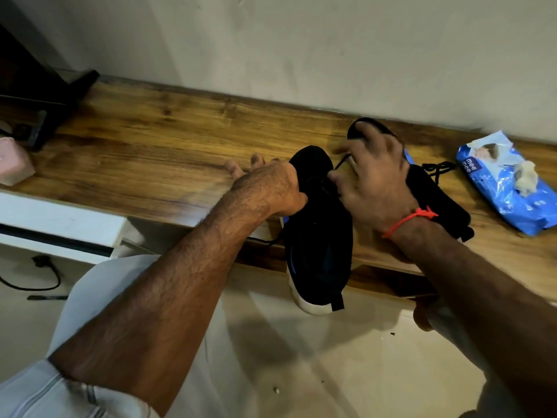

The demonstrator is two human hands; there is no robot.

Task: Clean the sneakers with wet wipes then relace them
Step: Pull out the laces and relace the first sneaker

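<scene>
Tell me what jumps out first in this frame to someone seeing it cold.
Two bare forearms meet at a black sneaker hanging half off the front edge of a wooden shelf. The left hand grips its toe end while the right hand pinches a black lace. A second black sneaker lies behind the right wrist, and a blue wet wipes pack with a used wipe on top sits at far right.
</scene>
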